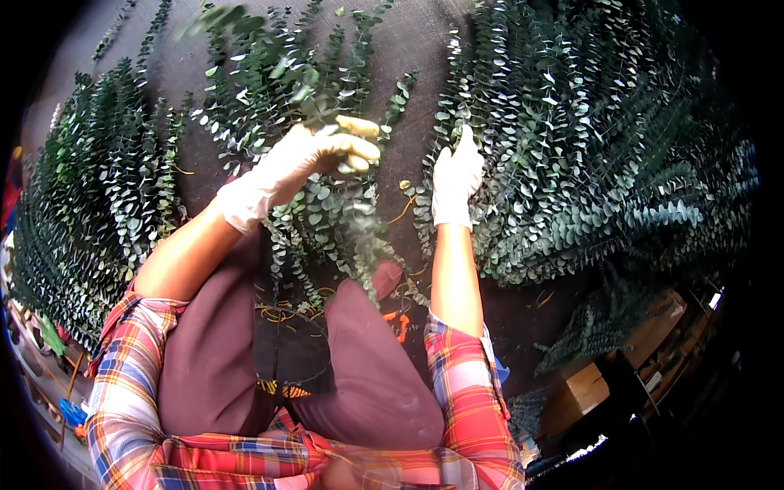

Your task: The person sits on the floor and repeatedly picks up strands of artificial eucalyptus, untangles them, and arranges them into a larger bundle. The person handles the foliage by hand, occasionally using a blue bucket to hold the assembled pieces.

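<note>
My left hand [314, 159], in a pale glove, is raised with curled fingers around a leafy eucalyptus stem [359, 224]. Motion blurs that stem above and below the hand. My right hand [459, 178], gloved too, reaches to the left edge of a large heap of eucalyptus branches [555, 163]. Its index finger stretches forward and the thumb stands apart; the other fingers are partly hidden, and no stem shows clearly in its grasp. A smaller group of eucalyptus stems [261, 98] lies beyond my left hand on the dark floor covering [416, 49].
More eucalyptus [90, 196] is heaped at the left. My bent legs [376, 367] are in front, with an orange-red object [400, 324] beside the right knee. Yellowish scraps [282, 314] are scattered on the floor. A cardboard box [590, 385] stands at the lower right.
</note>
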The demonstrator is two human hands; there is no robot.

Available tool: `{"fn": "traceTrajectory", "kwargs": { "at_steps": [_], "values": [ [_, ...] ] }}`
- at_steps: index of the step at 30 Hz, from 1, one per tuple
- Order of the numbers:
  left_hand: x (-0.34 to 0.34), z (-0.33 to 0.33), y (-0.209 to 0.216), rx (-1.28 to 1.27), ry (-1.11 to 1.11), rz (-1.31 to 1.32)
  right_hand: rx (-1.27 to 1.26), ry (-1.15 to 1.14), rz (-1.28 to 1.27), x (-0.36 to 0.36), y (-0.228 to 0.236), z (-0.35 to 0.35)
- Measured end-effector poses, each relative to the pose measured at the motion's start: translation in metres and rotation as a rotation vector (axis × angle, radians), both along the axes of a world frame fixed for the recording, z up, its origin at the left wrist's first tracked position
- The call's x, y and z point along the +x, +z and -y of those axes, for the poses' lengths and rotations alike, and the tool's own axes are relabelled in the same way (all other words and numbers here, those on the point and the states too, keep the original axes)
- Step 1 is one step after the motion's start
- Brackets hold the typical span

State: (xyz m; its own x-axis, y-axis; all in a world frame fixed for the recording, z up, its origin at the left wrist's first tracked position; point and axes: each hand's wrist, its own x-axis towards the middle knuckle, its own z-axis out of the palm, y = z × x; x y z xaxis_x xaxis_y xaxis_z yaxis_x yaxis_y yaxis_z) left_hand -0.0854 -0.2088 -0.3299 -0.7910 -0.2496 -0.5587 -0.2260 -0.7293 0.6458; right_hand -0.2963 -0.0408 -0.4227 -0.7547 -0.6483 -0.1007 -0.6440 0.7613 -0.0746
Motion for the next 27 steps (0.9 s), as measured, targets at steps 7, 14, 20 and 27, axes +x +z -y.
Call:
{"fn": "traceTrajectory", "kwargs": {
  "at_steps": [7,14,20,27],
  "values": [
    [-0.002,-0.034,-0.010,0.108,-0.163,-0.011,-0.062,-0.043,0.085,-0.038,-0.007,0.002],
    [0.009,-0.031,-0.022,0.078,-0.104,-0.009,-0.751,-0.509,0.698,-0.016,0.031,-0.015],
    [0.009,-0.031,-0.023,0.038,-0.117,-0.023,-0.920,-0.695,0.964,-0.024,0.075,-0.024],
    [0.005,-0.032,-0.021,0.025,-0.181,-0.047,-0.249,-0.281,0.347,-0.016,0.036,0.002]
  ]
}}
